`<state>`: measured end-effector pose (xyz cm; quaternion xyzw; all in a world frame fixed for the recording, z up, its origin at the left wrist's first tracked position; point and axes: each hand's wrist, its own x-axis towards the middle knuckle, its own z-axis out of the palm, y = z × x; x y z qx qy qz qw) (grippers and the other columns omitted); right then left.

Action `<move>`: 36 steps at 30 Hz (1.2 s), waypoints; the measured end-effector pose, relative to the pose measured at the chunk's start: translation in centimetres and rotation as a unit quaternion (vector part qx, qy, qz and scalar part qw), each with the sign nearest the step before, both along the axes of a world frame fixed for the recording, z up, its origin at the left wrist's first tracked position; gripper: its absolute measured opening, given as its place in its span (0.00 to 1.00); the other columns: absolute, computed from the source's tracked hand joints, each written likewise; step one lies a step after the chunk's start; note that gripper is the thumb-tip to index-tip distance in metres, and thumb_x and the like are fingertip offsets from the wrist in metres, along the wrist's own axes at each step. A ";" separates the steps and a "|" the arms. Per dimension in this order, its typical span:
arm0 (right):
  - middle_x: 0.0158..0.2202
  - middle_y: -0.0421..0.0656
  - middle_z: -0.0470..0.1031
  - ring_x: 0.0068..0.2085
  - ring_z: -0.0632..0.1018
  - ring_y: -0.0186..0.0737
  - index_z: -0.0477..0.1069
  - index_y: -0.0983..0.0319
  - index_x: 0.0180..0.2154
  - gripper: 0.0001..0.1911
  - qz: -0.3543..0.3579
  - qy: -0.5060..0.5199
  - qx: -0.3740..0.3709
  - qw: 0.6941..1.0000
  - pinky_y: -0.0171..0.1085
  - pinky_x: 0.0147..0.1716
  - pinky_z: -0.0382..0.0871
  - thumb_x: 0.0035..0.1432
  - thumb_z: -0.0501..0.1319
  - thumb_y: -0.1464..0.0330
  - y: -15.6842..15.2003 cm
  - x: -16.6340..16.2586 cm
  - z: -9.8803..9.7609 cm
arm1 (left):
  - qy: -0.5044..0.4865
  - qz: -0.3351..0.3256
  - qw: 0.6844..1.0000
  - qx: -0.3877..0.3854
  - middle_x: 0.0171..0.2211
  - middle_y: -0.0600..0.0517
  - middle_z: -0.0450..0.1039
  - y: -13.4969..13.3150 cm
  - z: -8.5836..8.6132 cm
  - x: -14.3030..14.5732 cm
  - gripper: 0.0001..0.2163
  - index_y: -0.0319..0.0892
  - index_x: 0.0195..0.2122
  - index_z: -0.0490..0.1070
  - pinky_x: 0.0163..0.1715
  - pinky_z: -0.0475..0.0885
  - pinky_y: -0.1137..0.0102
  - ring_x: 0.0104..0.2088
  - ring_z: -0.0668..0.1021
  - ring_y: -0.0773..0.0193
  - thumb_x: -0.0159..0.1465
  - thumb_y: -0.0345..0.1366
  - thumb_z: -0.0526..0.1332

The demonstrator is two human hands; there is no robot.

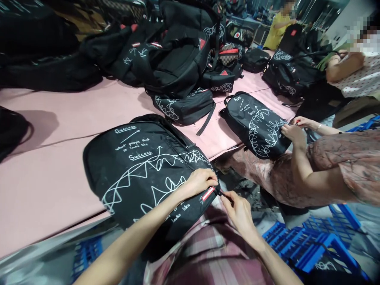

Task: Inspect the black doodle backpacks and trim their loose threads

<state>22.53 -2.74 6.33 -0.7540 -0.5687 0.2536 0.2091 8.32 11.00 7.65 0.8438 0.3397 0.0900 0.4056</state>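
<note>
A black backpack (139, 162) with white scribbles and the word "Success" lies flat at the near edge of the pink table (53, 174). My left hand (199, 181) is closed on the backpack's right edge, just above a small red label (207, 194). My right hand (237, 211) pinches a small dark piece, maybe a zipper pull (222, 193), right beside that label. Both forearms reach in from the bottom of the view.
A person on the right in a patterned top holds a second scribbled backpack (255, 123) with both hands. A heap of black backpacks (175, 59) fills the table's far side. Blue plastic crates (308, 245) stand at lower right. Other people sit at far right.
</note>
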 end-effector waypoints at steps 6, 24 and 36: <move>0.34 0.45 0.79 0.33 0.78 0.44 0.71 0.59 0.44 0.17 0.011 -0.059 0.032 0.998 0.36 0.32 0.64 0.61 0.48 0.60 0.4 -1.1 -0.7 | 0.009 0.013 1.000 0.010 0.30 0.54 0.73 -0.3 0.0 0.0 0.08 0.42 0.27 0.74 0.33 0.64 0.73 0.32 0.73 0.66 0.59 0.35 0.57; 0.38 0.44 0.76 0.39 0.75 0.42 0.74 0.60 0.39 0.14 0.008 0.285 0.065 0.956 0.38 0.40 0.67 0.53 0.58 0.61 3.2 4.1 -3.2 | 0.015 -0.091 0.993 -0.076 0.22 0.57 0.71 -5.8 2.2 -2.9 0.16 0.45 0.22 0.75 0.27 0.62 0.75 0.25 0.72 0.70 0.63 0.39 0.53; 0.33 0.42 0.74 0.36 0.71 0.39 0.73 0.58 0.38 0.11 0.284 0.168 0.100 0.939 0.38 0.39 0.64 0.56 0.59 0.60 7.9 7.9 -4.3 | 0.158 0.230 0.927 0.251 0.33 0.51 0.73 -10.8 -2.2 -1.9 0.08 0.45 0.37 0.72 0.31 0.63 0.70 0.34 0.72 0.62 0.64 0.35 0.53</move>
